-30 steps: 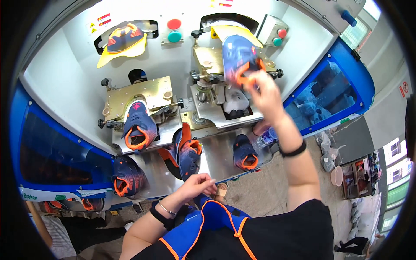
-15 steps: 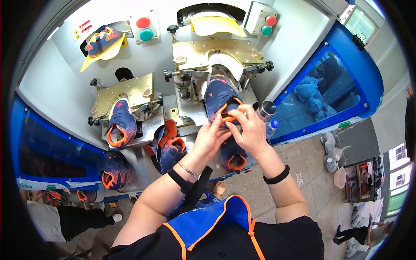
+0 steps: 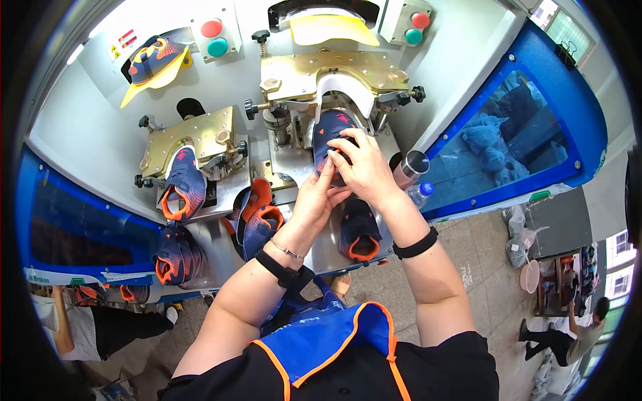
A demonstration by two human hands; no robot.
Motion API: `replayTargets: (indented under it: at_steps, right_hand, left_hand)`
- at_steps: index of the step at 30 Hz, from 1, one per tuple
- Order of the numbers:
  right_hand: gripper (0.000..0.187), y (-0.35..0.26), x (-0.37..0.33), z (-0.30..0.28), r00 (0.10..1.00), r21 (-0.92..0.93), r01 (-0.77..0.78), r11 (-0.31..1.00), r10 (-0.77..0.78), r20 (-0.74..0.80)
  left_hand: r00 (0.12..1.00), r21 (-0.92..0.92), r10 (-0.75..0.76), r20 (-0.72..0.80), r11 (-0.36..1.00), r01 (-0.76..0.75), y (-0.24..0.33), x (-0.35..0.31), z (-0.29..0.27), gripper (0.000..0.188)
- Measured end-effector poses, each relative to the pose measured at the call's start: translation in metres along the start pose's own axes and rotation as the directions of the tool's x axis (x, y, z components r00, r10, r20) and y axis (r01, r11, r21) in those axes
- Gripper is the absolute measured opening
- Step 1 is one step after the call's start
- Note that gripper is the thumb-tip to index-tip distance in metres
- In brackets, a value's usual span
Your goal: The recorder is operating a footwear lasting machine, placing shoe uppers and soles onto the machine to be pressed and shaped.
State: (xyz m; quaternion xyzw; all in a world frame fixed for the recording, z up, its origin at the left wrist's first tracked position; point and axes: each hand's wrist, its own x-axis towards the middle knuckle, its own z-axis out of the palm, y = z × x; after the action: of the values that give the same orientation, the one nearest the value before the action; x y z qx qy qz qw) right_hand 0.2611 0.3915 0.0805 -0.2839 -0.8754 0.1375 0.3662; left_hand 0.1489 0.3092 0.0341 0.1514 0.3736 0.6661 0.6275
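A navy shoe upper (image 3: pixel 326 129) with orange marks and a pink-red motif sits toe-first under the white curved band (image 3: pixel 352 93) of the right-hand machine station. Both hands close on its heel end. My left hand (image 3: pixel 319 198) pinches the near edge, thumb upward. My right hand (image 3: pixel 366 168) lies over the upper from the right, its fingers bent across the opening and hiding most of it. In the left station another navy upper (image 3: pixel 185 179) with orange lining rests toe-first. A third upper (image 3: pixel 360 230) stands on the metal bench just below my hands.
More uppers (image 3: pixel 264 224) and a navy pair (image 3: pixel 176 257) stand on the bench at left. A tumbler (image 3: pixel 410 168) and a blue-capped bottle (image 3: pixel 420 192) stand right of my hands. Brass clamp plates (image 3: pixel 333 72) overhang the stations. Blue windowed panels (image 3: pixel 508 134) flank them. People are at both sides.
The upper has moved forward, deeper under the white band. My right hand has shifted up and left onto it; the left hand stays at its heel end.
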Motion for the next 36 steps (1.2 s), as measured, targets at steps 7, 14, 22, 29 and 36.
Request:
replayTargets:
  at_steps: [7, 14, 22, 29, 36]
  right_hand:
    - [0.022, 0.001, 0.002, 0.001, 1.0, 0.006, 0.002, 1.0, -0.002, 0.014]
    - [0.021, 0.004, 0.002, 0.001, 1.0, 0.006, 0.012, 1.0, -0.012, 0.006]
    - [0.022, 0.002, 0.0, 0.002, 1.0, -0.009, -0.028, 1.0, 0.028, 0.014]
    - [0.021, 0.008, -0.006, 0.01, 1.0, -0.061, -0.018, 0.998, 0.019, 0.008]
    - [0.022, 0.01, -0.009, 0.011, 0.999, -0.019, -0.042, 0.999, 0.042, -0.006]
  left_hand:
    - [1.0, -0.016, -0.011, 0.016, 1.0, 0.011, -0.002, 0.002, -0.003, 0.042]
    - [1.0, -0.011, -0.017, 0.002, 1.0, 0.017, -0.003, 0.004, -0.003, 0.048]
    - [0.999, -0.009, -0.033, -0.028, 0.999, 0.032, -0.009, 0.006, -0.005, 0.048]
    - [0.991, 0.043, -0.019, -0.13, 0.999, 0.025, -0.014, 0.002, -0.002, 0.044]
    - [0.993, 0.09, 0.024, -0.119, 0.996, -0.013, -0.02, 0.004, -0.005, 0.045]
